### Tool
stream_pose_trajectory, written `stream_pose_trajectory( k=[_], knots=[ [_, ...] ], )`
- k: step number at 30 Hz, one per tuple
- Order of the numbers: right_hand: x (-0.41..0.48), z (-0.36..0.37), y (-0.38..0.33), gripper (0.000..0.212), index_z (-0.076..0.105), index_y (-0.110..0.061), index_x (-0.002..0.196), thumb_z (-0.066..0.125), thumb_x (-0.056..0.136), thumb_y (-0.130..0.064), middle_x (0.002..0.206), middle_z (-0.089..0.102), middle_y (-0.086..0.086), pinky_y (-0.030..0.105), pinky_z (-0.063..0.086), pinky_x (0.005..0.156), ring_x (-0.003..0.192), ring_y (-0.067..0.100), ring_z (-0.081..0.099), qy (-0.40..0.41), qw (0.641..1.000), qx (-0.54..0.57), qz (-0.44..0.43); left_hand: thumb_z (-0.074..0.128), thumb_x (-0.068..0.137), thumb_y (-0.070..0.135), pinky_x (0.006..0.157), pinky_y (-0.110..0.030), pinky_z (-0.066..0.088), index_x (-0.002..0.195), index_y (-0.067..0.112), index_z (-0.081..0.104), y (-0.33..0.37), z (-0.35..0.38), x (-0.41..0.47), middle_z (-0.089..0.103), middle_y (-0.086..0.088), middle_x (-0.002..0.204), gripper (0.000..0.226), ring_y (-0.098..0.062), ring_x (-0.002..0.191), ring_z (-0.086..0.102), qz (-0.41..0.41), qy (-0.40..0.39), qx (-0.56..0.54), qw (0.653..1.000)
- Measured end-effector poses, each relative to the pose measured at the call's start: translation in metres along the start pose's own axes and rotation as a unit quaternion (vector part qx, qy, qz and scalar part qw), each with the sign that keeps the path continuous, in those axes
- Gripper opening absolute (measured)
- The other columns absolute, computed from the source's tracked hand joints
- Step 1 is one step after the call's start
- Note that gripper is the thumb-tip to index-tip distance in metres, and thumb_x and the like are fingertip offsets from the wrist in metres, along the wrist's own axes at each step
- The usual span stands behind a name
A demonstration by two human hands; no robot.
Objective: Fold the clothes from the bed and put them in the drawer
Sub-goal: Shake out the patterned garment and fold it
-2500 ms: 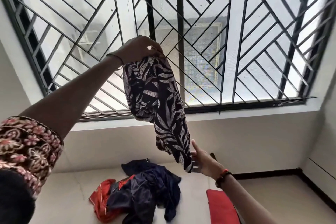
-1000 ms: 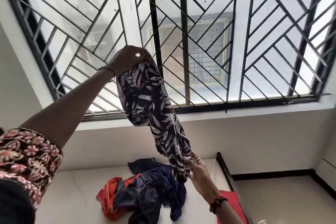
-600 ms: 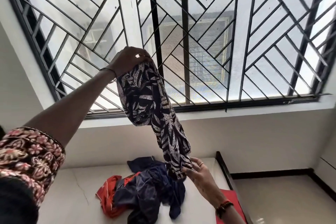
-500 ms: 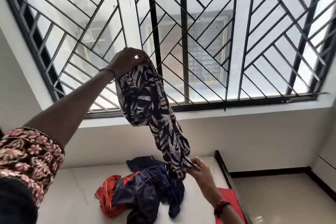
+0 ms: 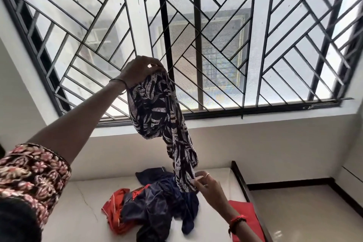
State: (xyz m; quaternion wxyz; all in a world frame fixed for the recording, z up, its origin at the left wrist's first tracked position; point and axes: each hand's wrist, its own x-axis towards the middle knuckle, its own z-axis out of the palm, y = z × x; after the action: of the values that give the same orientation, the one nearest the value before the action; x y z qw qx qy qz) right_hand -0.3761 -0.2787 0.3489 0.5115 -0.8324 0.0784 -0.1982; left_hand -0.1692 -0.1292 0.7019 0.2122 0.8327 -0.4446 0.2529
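While the left hand grips the top of a leaf-print garment, raised in front of the window bars, the right hand pinches its lower end above the bed. Navy clothes and a red garment lie heaped mid-bed. A red cushion is by the bed's right edge.

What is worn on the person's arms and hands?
The left arm wears a dark sleeve with pink and red flowers; the left hand has a thin bangle at the wrist. The right hand has a ring and a red bracelet at the wrist.
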Motion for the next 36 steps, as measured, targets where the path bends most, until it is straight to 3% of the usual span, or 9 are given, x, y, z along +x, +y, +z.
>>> stream_pose_trajectory(
  k=[4,11,14,18,23,25,28,31,36],
  knots=[
    [0.019,-0.008,0.004,0.024,0.048,-0.012,0.12,0.051,0.096,-0.017,0.064,0.072,0.004,0.046,0.057,0.069,0.06,0.024,0.069,0.004,0.996,0.067,0.064,0.064,0.086,0.038,0.084,-0.037,0.051,0.093,0.03,0.073,0.002,-0.006,0.001,0.073,0.003,0.091,0.014,-0.016,0.086,0.067,0.022,-0.004,-0.043,0.999],
    [0.053,-0.029,-0.032,0.071,0.036,-0.034,0.129,0.067,0.068,-0.053,0.059,0.067,0.002,0.021,0.051,0.05,0.048,0.01,0.061,0.029,0.999,0.013,0.007,0.064,0.087,0.027,0.085,-0.032,0.048,0.09,0.026,0.074,0.009,-0.017,0.006,0.073,0.003,0.088,0.01,-0.018,0.087,0.067,0.037,0.009,-0.097,0.995],
    [0.063,-0.033,-0.044,0.038,0.058,-0.015,0.115,0.067,0.083,-0.032,0.048,0.063,-0.005,0.016,0.044,0.041,0.039,0.001,0.054,0.031,0.998,0.052,0.012,0.065,0.086,0.031,0.085,-0.031,0.047,0.09,0.026,0.073,0.009,-0.021,0.005,0.073,0.006,0.088,0.01,-0.017,0.086,0.067,0.046,0.01,-0.094,0.994],
    [0.068,-0.042,-0.04,0.018,0.063,-0.001,0.105,0.051,0.096,-0.011,0.053,0.066,0.006,0.024,0.047,0.041,0.041,0.014,0.057,0.089,0.983,0.148,0.061,0.065,0.085,0.033,0.084,-0.029,0.047,0.079,0.044,0.068,0.005,-0.025,0.004,0.069,0.019,0.079,0.013,-0.01,0.08,0.065,0.035,0.009,-0.092,0.995],
    [0.076,-0.061,-0.021,0.02,0.064,-0.003,0.11,0.051,0.095,-0.005,0.09,0.073,0.011,0.039,0.059,0.076,0.08,0.021,0.071,0.167,0.966,0.175,0.088,0.072,0.082,0.025,0.083,-0.021,0.046,0.082,0.027,0.071,-0.002,-0.028,0.007,0.068,0.02,0.076,0.002,0.012,0.072,0.059,0.053,-0.042,-0.11,0.992],
    [0.075,-0.065,-0.015,0.026,0.061,-0.014,0.116,0.059,0.091,-0.009,0.105,0.07,0.011,0.044,0.057,0.082,0.091,0.021,0.069,0.136,0.979,0.136,0.072,0.072,0.079,0.033,0.086,-0.022,0.049,0.088,0.017,0.074,-0.004,-0.029,0.009,0.07,0.015,0.079,0.018,0.008,0.075,0.062,0.055,-0.073,-0.124,0.988],
    [0.062,-0.066,-0.015,0.07,0.038,-0.022,0.14,0.073,0.081,-0.033,0.133,0.054,-0.002,0.037,0.057,0.08,0.108,0.015,0.062,-0.02,0.978,0.197,0.061,0.068,0.069,0.051,0.082,-0.014,0.049,0.09,0.017,0.075,-0.004,-0.031,0.012,0.071,0.02,0.079,0.041,0.003,0.078,0.064,0.049,-0.095,-0.15,0.983],
    [0.047,-0.059,-0.019,0.096,0.017,-0.04,0.144,0.075,0.068,-0.05,0.141,0.034,-0.024,0.033,0.057,0.081,0.12,0.009,0.052,-0.155,0.956,0.241,0.055,0.072,0.078,0.035,0.08,-0.015,0.048,0.087,0.023,0.074,-0.005,-0.028,0.017,0.07,0.024,0.076,0.015,0.006,0.074,0.063,0.031,-0.101,-0.169,0.98],
    [0.047,-0.026,-0.003,0.096,0.022,-0.021,0.145,0.077,0.07,0.001,0.138,0.041,-0.007,0.049,0.057,0.079,0.096,0.022,0.067,-0.061,0.989,0.13,-0.027,0.07,0.082,0.027,0.076,-0.011,0.048,0.08,0.035,0.072,-0.003,-0.027,0.021,0.071,0.022,0.077,0.008,0.005,0.075,0.064,0.038,-0.082,-0.182,0.979]
  ],
)
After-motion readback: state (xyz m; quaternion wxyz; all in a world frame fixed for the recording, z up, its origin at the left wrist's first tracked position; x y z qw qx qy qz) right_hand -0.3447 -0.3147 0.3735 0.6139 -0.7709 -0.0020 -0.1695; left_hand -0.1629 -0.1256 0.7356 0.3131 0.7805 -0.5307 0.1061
